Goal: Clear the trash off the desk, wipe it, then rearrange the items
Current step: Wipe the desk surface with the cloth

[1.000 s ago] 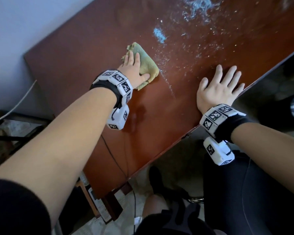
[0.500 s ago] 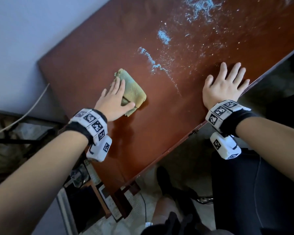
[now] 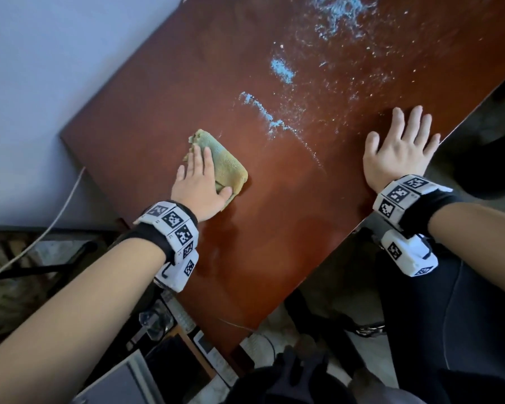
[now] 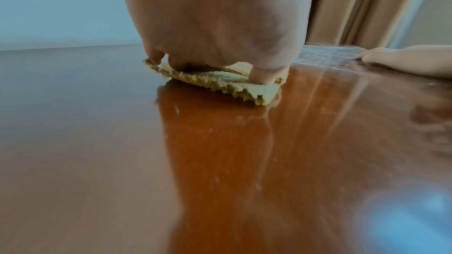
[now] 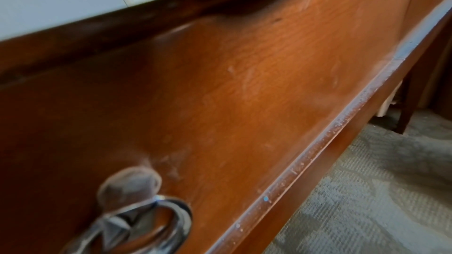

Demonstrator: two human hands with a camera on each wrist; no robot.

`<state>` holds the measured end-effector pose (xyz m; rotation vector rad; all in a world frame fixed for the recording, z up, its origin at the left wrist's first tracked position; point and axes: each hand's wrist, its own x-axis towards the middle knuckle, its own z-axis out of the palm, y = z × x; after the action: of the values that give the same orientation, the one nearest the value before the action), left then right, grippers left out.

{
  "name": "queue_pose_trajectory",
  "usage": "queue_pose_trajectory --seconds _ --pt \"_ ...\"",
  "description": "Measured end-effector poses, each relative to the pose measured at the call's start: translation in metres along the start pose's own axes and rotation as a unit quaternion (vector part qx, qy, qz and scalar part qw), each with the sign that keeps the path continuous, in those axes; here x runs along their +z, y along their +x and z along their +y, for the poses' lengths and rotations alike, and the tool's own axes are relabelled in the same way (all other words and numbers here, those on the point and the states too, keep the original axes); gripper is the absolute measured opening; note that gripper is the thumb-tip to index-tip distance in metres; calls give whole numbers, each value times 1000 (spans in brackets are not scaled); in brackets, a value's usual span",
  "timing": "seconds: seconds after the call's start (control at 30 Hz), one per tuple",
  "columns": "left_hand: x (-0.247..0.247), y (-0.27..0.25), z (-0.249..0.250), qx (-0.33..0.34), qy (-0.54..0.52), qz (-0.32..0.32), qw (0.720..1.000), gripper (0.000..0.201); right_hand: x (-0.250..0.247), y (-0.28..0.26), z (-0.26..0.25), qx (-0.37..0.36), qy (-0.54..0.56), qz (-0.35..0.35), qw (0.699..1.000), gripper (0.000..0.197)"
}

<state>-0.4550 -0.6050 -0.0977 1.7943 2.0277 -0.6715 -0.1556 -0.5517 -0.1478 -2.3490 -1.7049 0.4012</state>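
Flat, straight fingers of the left hand [image 3: 200,188] press a folded green cloth [image 3: 226,166] onto the reddish-brown desk [image 3: 274,243], thumb lying along the cloth's near edge. Right hand [image 3: 398,150] rests palm-down, fingers spread, near the desk's front edge, holding nothing. Pale blue powder streaks [image 3: 263,112] lie between and beyond both hands; what the powder is cannot be judged.
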Motion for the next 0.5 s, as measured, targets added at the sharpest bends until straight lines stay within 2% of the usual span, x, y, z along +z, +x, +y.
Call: queue_pose_trajectory --seconds 0.17,0.5 --pt "-19 23 19 50 44 1 998 87 3 1 0 7 4 11 1000 57" --pt "-58 81 90 137 43 41 989 86 3 2 0 8 -1 6 1000 56"
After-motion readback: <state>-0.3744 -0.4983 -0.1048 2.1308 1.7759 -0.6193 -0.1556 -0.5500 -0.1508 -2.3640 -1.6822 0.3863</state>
